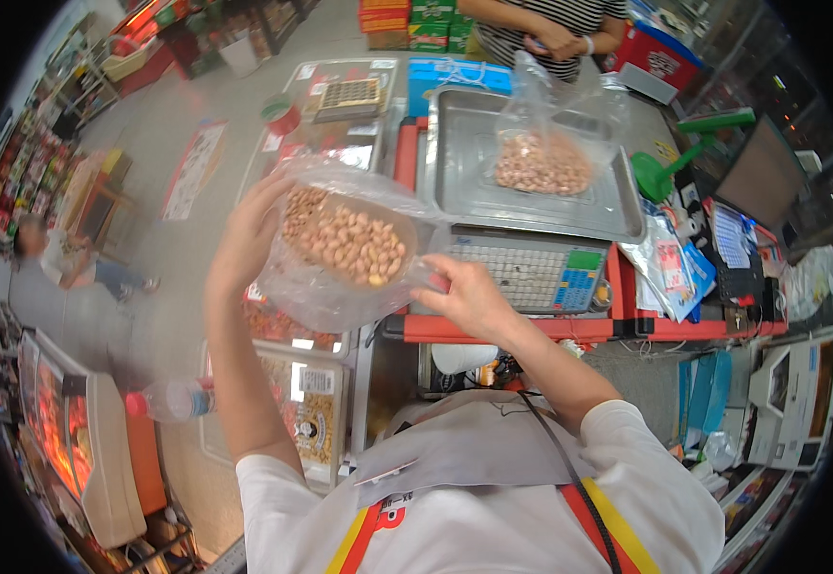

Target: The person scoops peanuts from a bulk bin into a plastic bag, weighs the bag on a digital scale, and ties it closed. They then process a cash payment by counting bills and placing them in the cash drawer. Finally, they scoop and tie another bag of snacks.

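My left hand (255, 226) holds the far left side of a clear plastic bag (316, 305) in front of me, its mouth spread wide. Inside the bag's mouth is a translucent scoop (413, 240) heaped with pinkish nuts (359, 244) that look like shelled peanuts. More nuts (301, 215) show at its left. The fingers of my right hand (463, 294) are closed around the scoop's handle end, to the right of the bag. Beyond my hands, a second clear bag of similar nuts (542, 165) stands in a metal tray (459, 194).
The tray rests on a weighing scale with a keypad (509, 269) on a red-edged counter (502, 330). Lidded food bins (294, 402) line the left. A person in a striped top (552, 32) stands across the counter. A monitor (764, 172) and keyboard are at right.
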`<state>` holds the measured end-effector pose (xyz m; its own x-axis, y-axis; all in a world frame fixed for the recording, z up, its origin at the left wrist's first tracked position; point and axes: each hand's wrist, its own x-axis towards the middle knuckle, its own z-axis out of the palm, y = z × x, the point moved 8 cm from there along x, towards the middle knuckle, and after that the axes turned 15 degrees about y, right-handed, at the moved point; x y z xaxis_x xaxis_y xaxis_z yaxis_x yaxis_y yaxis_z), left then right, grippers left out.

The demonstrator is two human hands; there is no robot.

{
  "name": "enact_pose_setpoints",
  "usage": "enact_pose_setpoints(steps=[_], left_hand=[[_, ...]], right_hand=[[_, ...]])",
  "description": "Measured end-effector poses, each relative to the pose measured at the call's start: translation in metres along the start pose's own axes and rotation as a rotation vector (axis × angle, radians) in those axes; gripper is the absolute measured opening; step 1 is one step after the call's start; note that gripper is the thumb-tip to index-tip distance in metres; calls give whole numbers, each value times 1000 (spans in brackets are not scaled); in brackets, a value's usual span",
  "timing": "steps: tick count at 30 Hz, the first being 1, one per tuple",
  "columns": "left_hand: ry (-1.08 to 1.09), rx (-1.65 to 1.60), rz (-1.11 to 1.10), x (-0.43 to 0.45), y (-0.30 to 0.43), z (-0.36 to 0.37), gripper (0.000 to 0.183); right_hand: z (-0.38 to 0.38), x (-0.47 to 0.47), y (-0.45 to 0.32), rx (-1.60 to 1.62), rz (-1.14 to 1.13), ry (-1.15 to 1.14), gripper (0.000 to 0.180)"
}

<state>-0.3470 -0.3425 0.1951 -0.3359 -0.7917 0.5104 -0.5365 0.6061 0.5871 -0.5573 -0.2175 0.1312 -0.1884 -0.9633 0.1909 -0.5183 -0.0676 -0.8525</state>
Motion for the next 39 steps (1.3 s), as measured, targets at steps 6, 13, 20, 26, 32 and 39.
enact_pose_setpoints(steps=[6,13,20,26,32,39], left_hand=[[-54,27,-17,3,14,-1,30],[76,52,97,35,75,-17,25],[136,-163,262,125,194,76,26],[147,24,-8,178,199,217,35],[34,-492,-464,158,148,264,45],[75,-426,-147,98,171,243,61]], right_hand=[[-51,-31,-4,74,74,-42,41],[-191,-30,-17,-88,222,133,38],[-295,27,18,-291,237,384,32],[-288,50,84,-151,290,376,24],[-279,54,102,-147,306,343,20],[-295,58,117,-347,203,317,24]])
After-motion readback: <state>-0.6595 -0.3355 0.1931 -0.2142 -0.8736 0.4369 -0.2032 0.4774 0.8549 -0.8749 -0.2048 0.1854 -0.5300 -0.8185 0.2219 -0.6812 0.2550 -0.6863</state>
